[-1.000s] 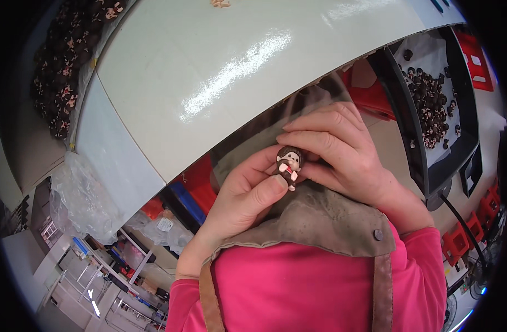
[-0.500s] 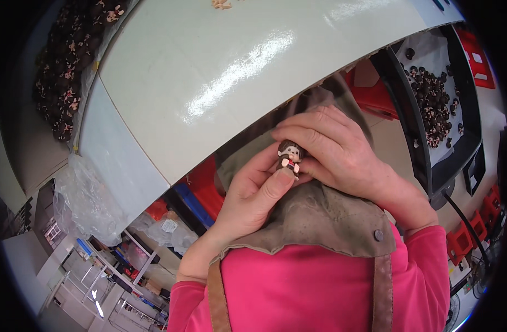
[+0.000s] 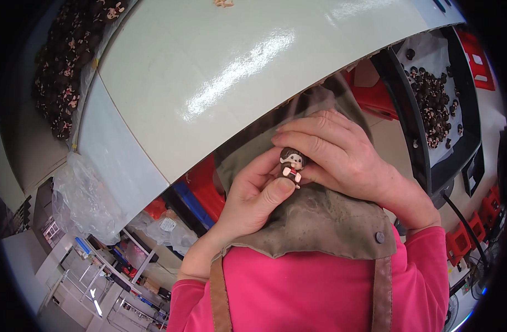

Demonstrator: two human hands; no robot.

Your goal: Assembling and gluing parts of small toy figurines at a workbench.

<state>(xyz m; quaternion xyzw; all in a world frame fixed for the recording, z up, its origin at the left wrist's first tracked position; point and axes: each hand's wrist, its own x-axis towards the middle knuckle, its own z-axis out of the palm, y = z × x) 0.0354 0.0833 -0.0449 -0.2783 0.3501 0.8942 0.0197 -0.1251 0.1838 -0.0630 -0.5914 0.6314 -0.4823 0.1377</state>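
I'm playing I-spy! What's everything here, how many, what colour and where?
figurine: one, brown with pale face, centre
table: one, white, top
bits: several, pale, top edge
heap of pieces: many, mostly brown, upper left
tray: one, black, right
loose pieces: many, mostly brown, in tray
plastic bags: at least two, clear, lower left
plastic items: several, red, mostly right
apron: one, olive-brown, centre
clutter: uncountable, mixed, lower left
shirt: one, pink, bottom
left hand: one, bare, gripping figurine
right hand: one, bare, beside figurine

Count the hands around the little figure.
2: the left hand grips the little figure from one side; the right hand curves in from the other. Parts of both are hidden; no third hand shows.
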